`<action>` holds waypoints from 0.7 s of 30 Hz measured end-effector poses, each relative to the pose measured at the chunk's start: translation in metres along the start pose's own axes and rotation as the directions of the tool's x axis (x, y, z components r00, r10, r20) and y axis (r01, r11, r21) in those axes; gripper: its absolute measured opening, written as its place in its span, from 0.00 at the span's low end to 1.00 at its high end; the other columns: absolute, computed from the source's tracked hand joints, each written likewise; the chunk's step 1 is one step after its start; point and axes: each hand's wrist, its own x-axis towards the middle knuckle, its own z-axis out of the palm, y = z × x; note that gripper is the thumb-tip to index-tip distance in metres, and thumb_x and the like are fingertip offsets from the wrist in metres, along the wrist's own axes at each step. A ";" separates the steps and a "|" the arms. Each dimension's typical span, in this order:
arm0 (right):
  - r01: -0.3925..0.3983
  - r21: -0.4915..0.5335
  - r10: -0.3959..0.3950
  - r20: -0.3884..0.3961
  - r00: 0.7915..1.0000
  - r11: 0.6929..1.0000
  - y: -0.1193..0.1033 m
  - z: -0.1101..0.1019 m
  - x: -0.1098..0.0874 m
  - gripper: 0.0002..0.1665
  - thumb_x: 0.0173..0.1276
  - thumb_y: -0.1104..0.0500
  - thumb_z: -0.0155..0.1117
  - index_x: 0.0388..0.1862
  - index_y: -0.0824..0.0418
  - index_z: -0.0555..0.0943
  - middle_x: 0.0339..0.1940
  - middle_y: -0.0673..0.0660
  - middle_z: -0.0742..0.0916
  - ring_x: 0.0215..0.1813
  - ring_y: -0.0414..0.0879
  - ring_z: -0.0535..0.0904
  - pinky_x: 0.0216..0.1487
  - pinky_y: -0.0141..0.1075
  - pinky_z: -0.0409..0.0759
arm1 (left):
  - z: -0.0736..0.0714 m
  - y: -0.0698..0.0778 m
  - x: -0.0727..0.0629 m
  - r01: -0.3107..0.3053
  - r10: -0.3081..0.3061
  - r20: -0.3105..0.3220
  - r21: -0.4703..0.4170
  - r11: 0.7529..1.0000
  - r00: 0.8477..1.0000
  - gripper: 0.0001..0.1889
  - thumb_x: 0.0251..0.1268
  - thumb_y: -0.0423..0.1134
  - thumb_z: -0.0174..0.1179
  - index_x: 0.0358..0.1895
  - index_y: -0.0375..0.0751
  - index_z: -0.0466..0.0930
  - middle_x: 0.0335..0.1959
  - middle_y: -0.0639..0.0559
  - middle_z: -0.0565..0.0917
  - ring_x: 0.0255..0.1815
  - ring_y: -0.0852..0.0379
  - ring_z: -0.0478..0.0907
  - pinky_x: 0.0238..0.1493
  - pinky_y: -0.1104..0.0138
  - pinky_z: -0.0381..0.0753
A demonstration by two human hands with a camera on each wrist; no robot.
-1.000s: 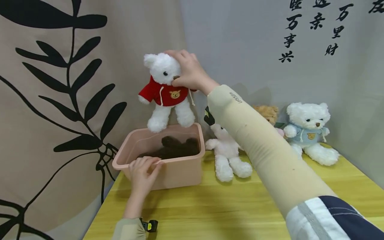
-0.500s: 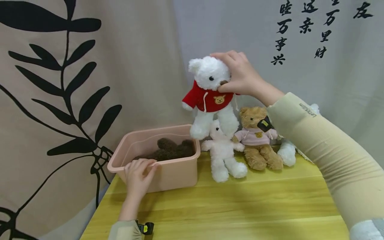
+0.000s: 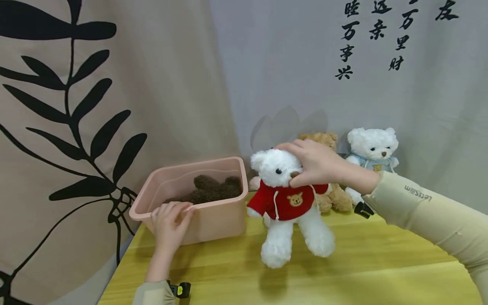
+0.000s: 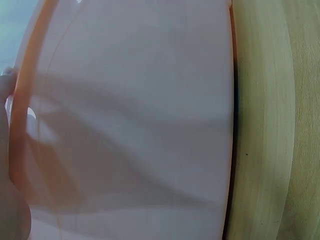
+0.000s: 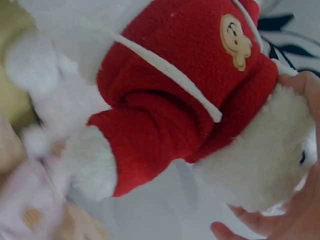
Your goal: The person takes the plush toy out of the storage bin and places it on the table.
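Observation:
My right hand [image 3: 318, 163] grips the head of a white teddy bear [image 3: 280, 239] in a red hoodie [image 3: 280, 201]. The bear hangs upright over the table, to the right of the pink plastic bin [image 3: 217, 222]. In the right wrist view the fingers [image 5: 305, 195] wrap round the white head [image 5: 250, 155], and the hoodie's sleeve and drawstring show close up. My left hand [image 3: 169, 222] holds the near rim of the bin, thumb and fingers over the edge. Inside the bin lies a dark brown plush toy [image 3: 213, 189], partly hidden by the wall.
A tan teddy bear [image 3: 339, 198] sits behind my right hand, mostly covered. Right of it sits a white bear [image 3: 371, 142] in a blue hoodie. A pale plush toy [image 3: 254, 183] is almost hidden behind the held bear. The wooden table [image 3: 362, 271] meets a curtain [image 3: 286, 76] at the back.
My right hand has carried the red-hoodie bear from above the bin to the right, then down in front of the other plush toys. My left hand has stayed on the bin's rim.

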 end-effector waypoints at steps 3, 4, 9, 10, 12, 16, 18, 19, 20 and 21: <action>0.009 -0.010 -0.008 0.047 0.999 1.000 -0.004 0.030 -0.015 0.53 0.44 0.44 0.73 0.71 0.51 0.67 0.54 0.56 0.80 0.48 0.52 0.76 0.44 0.48 0.75 | 0.001 0.000 0.001 -0.007 0.007 -0.008 -0.006 1.000 1.000 0.10 0.51 0.35 0.71 0.38 0.44 0.85 0.34 0.50 0.83 0.37 0.47 0.74 0.48 0.47 0.58; 0.006 -0.015 -0.006 0.058 0.998 1.000 -0.005 0.041 -0.020 0.53 0.44 0.43 0.73 0.71 0.51 0.66 0.55 0.56 0.80 0.49 0.52 0.77 0.44 0.48 0.75 | 0.001 0.000 0.001 -0.009 0.009 -0.007 -0.007 1.000 1.000 0.10 0.51 0.35 0.71 0.38 0.43 0.85 0.34 0.50 0.83 0.37 0.47 0.74 0.48 0.47 0.58; -0.025 -0.065 0.027 0.042 0.999 0.998 -0.006 0.092 -0.041 0.53 0.44 0.44 0.77 0.70 0.54 0.67 0.52 0.57 0.79 0.47 0.54 0.76 0.41 0.47 0.77 | 0.001 0.000 0.003 0.003 -0.002 0.010 -0.009 1.000 1.000 0.09 0.53 0.37 0.70 0.39 0.42 0.85 0.34 0.48 0.83 0.38 0.46 0.74 0.49 0.47 0.58; -0.036 -0.068 0.038 0.026 0.999 0.997 -0.005 0.099 -0.043 0.53 0.44 0.44 0.79 0.69 0.55 0.68 0.52 0.58 0.79 0.48 0.55 0.76 0.41 0.48 0.77 | 0.002 -0.001 0.003 0.000 0.001 0.011 -0.007 1.000 1.000 0.09 0.55 0.39 0.70 0.39 0.42 0.85 0.34 0.48 0.83 0.38 0.46 0.74 0.49 0.47 0.58; -0.069 -0.066 0.069 -0.002 0.998 0.995 -0.005 0.110 -0.046 0.53 0.44 0.46 0.80 0.69 0.56 0.68 0.55 0.59 0.78 0.51 0.58 0.75 0.42 0.49 0.78 | 0.002 -0.003 0.004 -0.007 0.007 0.015 -0.007 1.000 1.000 0.10 0.57 0.42 0.69 0.39 0.42 0.85 0.34 0.48 0.83 0.38 0.45 0.74 0.49 0.47 0.58; -0.093 -0.068 0.090 -0.039 0.995 0.993 -0.005 0.120 -0.049 0.53 0.43 0.48 0.81 0.69 0.54 0.68 0.59 0.61 0.77 0.56 0.59 0.73 0.38 0.50 0.79 | 0.002 -0.005 0.003 -0.018 0.018 0.013 -0.005 1.000 1.000 0.12 0.60 0.47 0.67 0.38 0.41 0.86 0.34 0.47 0.83 0.37 0.45 0.74 0.49 0.47 0.58; -0.084 -0.078 0.079 -0.058 0.995 0.993 -0.005 0.124 -0.051 0.53 0.43 0.48 0.82 0.69 0.54 0.68 0.59 0.60 0.77 0.57 0.58 0.73 0.34 0.49 0.80 | 0.001 -0.004 0.003 -0.006 0.006 0.017 -0.006 1.000 1.000 0.11 0.59 0.44 0.67 0.38 0.41 0.85 0.34 0.47 0.83 0.38 0.45 0.74 0.49 0.48 0.57; -0.079 -0.086 0.073 -0.071 0.995 0.993 -0.005 0.126 -0.052 0.53 0.43 0.48 0.82 0.68 0.54 0.68 0.59 0.59 0.77 0.56 0.58 0.73 0.32 0.49 0.80 | 0.001 -0.004 0.002 -0.004 0.004 0.017 -0.008 1.000 1.000 0.10 0.58 0.43 0.68 0.38 0.41 0.86 0.34 0.47 0.83 0.38 0.46 0.74 0.49 0.48 0.57; -0.077 -0.091 0.069 -0.085 0.994 0.993 -0.004 0.127 -0.053 0.53 0.43 0.49 0.82 0.68 0.54 0.68 0.59 0.59 0.77 0.56 0.57 0.73 0.32 0.49 0.80 | 0.001 -0.003 0.001 -0.002 0.003 0.018 -0.013 1.000 1.000 0.09 0.57 0.41 0.69 0.37 0.41 0.86 0.34 0.47 0.83 0.37 0.46 0.74 0.49 0.48 0.57; -0.076 -0.095 0.067 -0.097 0.993 0.993 -0.003 0.129 -0.053 0.52 0.43 0.49 0.82 0.68 0.54 0.68 0.58 0.59 0.77 0.56 0.57 0.74 0.32 0.49 0.80 | 0.001 -0.003 0.001 -0.003 0.004 0.018 -0.022 1.000 1.000 0.09 0.56 0.40 0.69 0.37 0.40 0.86 0.34 0.47 0.83 0.37 0.47 0.73 0.49 0.49 0.57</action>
